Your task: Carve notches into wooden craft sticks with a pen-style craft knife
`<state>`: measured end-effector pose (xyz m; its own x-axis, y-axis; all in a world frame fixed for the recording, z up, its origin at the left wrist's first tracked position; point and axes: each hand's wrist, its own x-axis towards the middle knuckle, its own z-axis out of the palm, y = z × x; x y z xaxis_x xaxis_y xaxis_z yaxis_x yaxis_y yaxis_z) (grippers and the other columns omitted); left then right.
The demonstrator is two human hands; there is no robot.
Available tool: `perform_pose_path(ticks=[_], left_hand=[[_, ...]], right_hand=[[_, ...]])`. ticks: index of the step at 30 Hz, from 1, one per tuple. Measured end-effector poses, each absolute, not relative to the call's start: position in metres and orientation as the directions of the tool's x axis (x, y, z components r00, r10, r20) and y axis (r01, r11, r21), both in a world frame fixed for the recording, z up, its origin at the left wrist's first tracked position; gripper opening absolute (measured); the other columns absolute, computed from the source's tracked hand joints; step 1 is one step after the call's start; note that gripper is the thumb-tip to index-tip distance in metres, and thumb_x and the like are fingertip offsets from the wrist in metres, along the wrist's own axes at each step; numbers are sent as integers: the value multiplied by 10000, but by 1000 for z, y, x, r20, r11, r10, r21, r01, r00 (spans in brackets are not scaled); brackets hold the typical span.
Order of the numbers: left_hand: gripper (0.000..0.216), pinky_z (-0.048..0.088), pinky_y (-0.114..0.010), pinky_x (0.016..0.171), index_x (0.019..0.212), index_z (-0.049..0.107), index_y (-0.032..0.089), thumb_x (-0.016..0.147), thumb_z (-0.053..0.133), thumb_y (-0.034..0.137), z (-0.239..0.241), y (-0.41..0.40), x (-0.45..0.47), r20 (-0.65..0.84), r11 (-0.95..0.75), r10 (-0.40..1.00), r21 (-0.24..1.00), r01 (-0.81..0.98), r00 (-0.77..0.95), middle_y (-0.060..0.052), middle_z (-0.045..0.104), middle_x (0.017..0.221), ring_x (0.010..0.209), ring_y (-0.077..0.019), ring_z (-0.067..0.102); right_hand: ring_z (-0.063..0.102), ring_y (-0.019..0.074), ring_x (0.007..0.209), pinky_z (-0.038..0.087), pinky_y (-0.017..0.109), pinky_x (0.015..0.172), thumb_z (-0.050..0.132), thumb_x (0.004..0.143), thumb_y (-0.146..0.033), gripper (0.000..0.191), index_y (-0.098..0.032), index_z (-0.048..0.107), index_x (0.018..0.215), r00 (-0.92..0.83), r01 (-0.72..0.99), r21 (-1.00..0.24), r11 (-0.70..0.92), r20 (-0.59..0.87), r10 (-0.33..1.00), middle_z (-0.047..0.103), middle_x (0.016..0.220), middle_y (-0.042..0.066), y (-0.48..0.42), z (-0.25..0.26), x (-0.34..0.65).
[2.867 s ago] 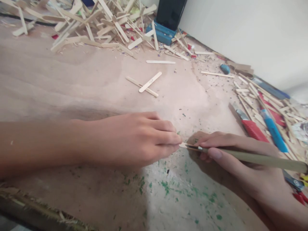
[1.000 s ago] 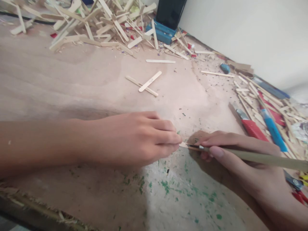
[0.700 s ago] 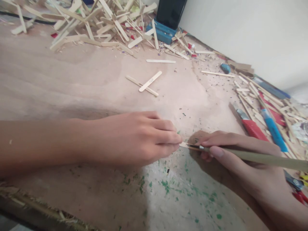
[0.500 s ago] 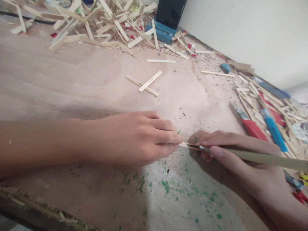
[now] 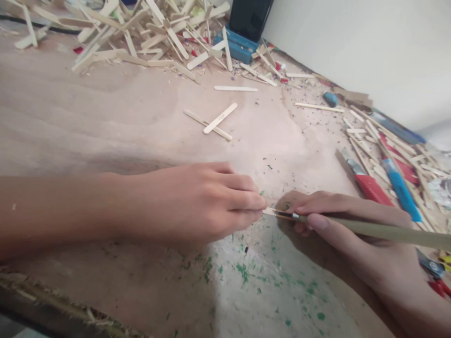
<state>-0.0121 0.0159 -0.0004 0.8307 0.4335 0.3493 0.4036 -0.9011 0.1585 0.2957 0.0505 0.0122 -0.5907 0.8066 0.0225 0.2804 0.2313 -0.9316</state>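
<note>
My left hand (image 5: 218,202) is closed, its fingertips pressing a pale wooden craft stick (image 5: 269,211) down on the table; most of the stick is hidden beneath the fingers. In my right hand (image 5: 355,239) is a slim tool with an olive handle (image 5: 394,232), a silver collar and a narrow dark tip; blade or bristles, I cannot tell. Its tip meets the bared end of the craft stick, just right of my left fingertips. Farther back, a craft stick with a small drawn mark (image 5: 225,114) lies crossed over another stick (image 5: 193,116).
A heap of craft sticks (image 5: 141,33) covers the back left, beside a dark phone (image 5: 250,19) in a blue stand (image 5: 237,45). On the right lie a red utility knife (image 5: 371,188), a blue-handled tool (image 5: 401,188), red-handled pliers (image 5: 435,272) and more sticks. Green specks dot the tabletop (image 5: 268,291).
Hardly anything differs. Both hands, the tool and the craft stick stay in the same place, with only a very slight shift at the tool's tip.
</note>
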Motion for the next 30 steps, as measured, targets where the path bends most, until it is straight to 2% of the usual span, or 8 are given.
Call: perform_pose_path(ticks=[4, 9, 13, 19, 25, 30], left_hand=[[255, 594, -357, 1059, 1196, 854, 227, 1148, 635, 106, -1, 16, -12, 326, -899, 439, 164, 407, 838, -38, 812, 1470, 1281, -218, 769], [316, 601, -380, 1055, 1183, 850, 190, 1170, 552, 86, -1, 16, -13, 333, -901, 435, 170, 400, 837, -49, 820, 1452, 1264, -229, 776], [282, 595, -364, 1053, 1174, 852, 239, 1149, 611, 95, 1, 15, -12, 312, -894, 447, 183, 409, 838, -28, 821, 1453, 1275, -222, 771], [268, 603, -371, 1025, 1164, 855, 220, 1131, 631, 78, 2, 16, -12, 322, -895, 446, 186, 405, 835, -48, 824, 1438, 1254, -235, 781], [281, 601, -373, 1030, 1161, 847, 203, 1146, 594, 80, 1, 15, -13, 319, -897, 441, 171, 407, 839, -53, 828, 1426, 1239, -233, 779], [327, 596, -377, 1036, 1205, 844, 230, 1172, 547, 97, 2, 15, -13, 283, -890, 455, 167, 423, 844, -25, 825, 1446, 1260, -222, 771]], right_hand=[[829, 162, 892, 699, 240, 838, 820, 1060, -208, 186, -338, 932, 1132, -588, 265, -935, 235, 36, 808, 909, 1071, 21, 51, 12, 296], [834, 201, 865, 727, 305, 822, 826, 1047, -211, 180, -343, 940, 1089, -579, 271, -936, 223, 26, 815, 903, 1013, 27, 50, 15, 292], [841, 225, 841, 744, 355, 827, 835, 1041, -226, 175, -354, 941, 1095, -570, 286, -931, 226, 24, 822, 904, 1009, 34, 50, 14, 293], [851, 227, 930, 732, 330, 843, 829, 1054, -234, 166, -350, 938, 1104, -576, 289, -928, 237, 30, 817, 909, 1067, 34, 50, 13, 296], [847, 205, 932, 719, 289, 845, 828, 1055, -225, 168, -343, 935, 1109, -585, 281, -927, 248, 40, 810, 908, 1059, 23, 50, 13, 296], [832, 217, 851, 735, 336, 814, 836, 1044, -234, 160, -347, 937, 1093, -576, 290, -928, 234, 26, 817, 901, 1018, 29, 50, 14, 296]])
